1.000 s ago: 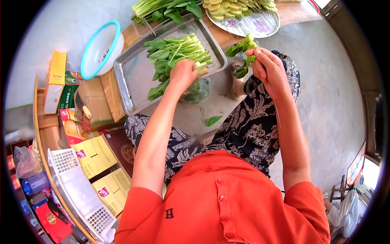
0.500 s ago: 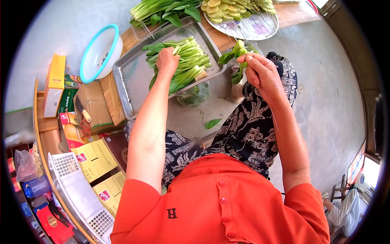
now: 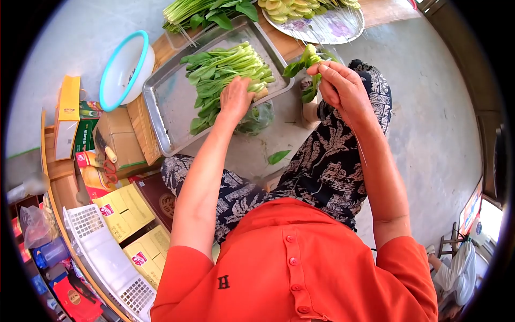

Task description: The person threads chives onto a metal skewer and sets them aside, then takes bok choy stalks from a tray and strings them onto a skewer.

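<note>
Leafy green stalks [image 3: 214,72] lie in a pile on a metal tray [image 3: 166,115], with their pale stems toward the right. My left hand [image 3: 236,99] rests over the near side of the pile, fingers apart and touching the stems and leaves; its fingertips are partly hidden. Off the tray's right edge, my right hand [image 3: 346,88] is closed in a pinch on a thin skewer [image 3: 361,147], whose long end runs down along the forearm. Folded greens [image 3: 308,61] are bunched at the skewer's upper end, just beyond the fingertips.
A plate [image 3: 343,27] holds skewered pale slices [image 3: 292,9]. More skewered greens [image 3: 206,13] lie at the back. A blue-rimmed basin [image 3: 103,80] stands left, near a knife [image 3: 110,153] and scissors [image 3: 110,170] on boxes. A plastic bag of greens [image 3: 257,119] sits below the tray.
My left hand has moved from the middle of the pile toward its near side, uncovering leaves there. My right hand stays almost in place with the skewer.
</note>
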